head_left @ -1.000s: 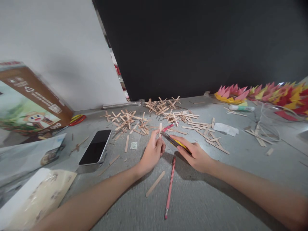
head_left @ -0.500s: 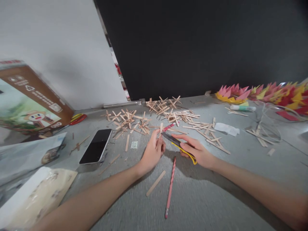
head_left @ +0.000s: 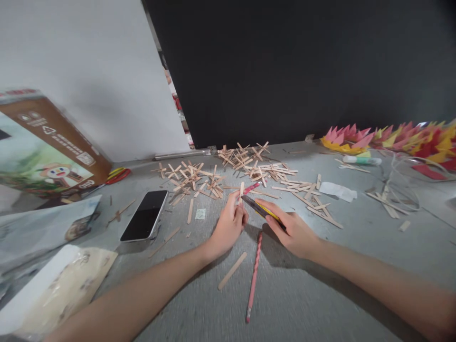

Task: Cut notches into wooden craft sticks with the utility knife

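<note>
Near the middle of the table, my left hand (head_left: 230, 219) is closed around a wooden craft stick (head_left: 242, 189), which stands up from the fingers. My right hand (head_left: 290, 232) grips a black and yellow utility knife (head_left: 265, 210), its front end pointing at the stick and close to it. Whether the blade touches the wood is too small to tell. A pink pencil (head_left: 254, 275) lies on the table below my hands. One loose craft stick (head_left: 232, 270) rests to the pencil's left. Behind my left hand a red, pen-like thing (head_left: 253, 186) is partly hidden.
Crossed craft sticks (head_left: 190, 175) and loose sticks (head_left: 302, 186) are heaped at the back. A phone (head_left: 144, 216), a plastic packet (head_left: 67, 289) and a printed box (head_left: 53, 147) lie left. Rightward are a tissue (head_left: 337, 191), a glue stick (head_left: 361, 160), a cable (head_left: 390, 183) and folded paper pieces (head_left: 347, 138).
My right hand has turned the utility knife, so its yellow edge now faces up rather than down. My left hand still holds the stick in about the same place.
</note>
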A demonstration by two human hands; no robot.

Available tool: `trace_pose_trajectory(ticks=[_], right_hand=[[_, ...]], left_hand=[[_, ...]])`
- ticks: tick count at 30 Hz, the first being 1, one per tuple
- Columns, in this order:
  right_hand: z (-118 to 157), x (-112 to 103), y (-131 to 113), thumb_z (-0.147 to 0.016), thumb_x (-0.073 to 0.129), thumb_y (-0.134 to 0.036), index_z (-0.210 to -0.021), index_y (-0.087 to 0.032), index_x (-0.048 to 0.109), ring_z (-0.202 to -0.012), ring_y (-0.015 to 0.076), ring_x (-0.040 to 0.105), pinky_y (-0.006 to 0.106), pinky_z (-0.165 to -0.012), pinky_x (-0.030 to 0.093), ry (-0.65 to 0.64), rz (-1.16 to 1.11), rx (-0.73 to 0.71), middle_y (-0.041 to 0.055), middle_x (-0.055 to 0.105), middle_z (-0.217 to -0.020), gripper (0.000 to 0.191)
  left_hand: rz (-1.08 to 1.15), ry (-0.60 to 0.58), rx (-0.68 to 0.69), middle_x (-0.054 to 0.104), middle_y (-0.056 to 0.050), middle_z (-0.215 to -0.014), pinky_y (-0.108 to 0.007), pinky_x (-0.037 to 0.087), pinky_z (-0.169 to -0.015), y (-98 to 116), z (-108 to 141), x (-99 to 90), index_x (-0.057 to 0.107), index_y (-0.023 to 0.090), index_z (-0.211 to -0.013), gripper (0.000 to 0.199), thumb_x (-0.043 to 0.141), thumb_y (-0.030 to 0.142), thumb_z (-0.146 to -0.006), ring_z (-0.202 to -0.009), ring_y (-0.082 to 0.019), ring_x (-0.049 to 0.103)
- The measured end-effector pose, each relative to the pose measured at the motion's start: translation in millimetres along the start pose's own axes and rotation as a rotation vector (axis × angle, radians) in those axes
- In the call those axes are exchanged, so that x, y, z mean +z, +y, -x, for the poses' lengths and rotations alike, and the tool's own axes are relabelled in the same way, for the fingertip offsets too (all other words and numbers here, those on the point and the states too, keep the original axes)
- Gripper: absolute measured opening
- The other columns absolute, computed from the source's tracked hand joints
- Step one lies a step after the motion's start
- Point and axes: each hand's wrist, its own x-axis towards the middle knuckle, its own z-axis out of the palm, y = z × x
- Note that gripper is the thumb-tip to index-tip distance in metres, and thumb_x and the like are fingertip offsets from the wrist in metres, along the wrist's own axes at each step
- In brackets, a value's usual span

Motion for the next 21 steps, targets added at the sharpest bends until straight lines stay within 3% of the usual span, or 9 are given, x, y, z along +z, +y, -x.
trace_pose_trajectory(ticks=[5, 21], right_hand=[[3.3, -0.1, -3.6, -0.108, 0.038, -0.032, -0.159, -0.022, 0.042, -0.044, 0.0151, 0.050, 0.030, -0.053, 0.041, 0.001, 0.109, -0.043, 0.0004, 0.071, -0.073, 0.052], [4.1, 0.2, -1.5, -0.107, 0.040, -0.030, -0.159, -0.022, 0.043, -0.045, 0.0150, 0.051, 0.030, -0.053, 0.042, 0.030, 0.077, -0.080, -0.0021, 0.067, -0.068, 0.052]], left_hand=[[-0.040, 0.019, 0.002, 0.051, 0.007, -0.066, -0.023, 0.038, -0.057, 0.7, 1.5, 0.1, 0.042, 0.023, -0.138, 0.037, 0.038, 0.044, -0.108, -0.055, -0.011, 0.046], [-0.036, 0.038, -0.021, 0.052, 0.007, -0.066, -0.023, 0.036, -0.057, 4.5, 2.9, 0.8, 0.043, 0.023, -0.138, 0.038, 0.042, 0.044, -0.107, -0.053, -0.011, 0.044]])
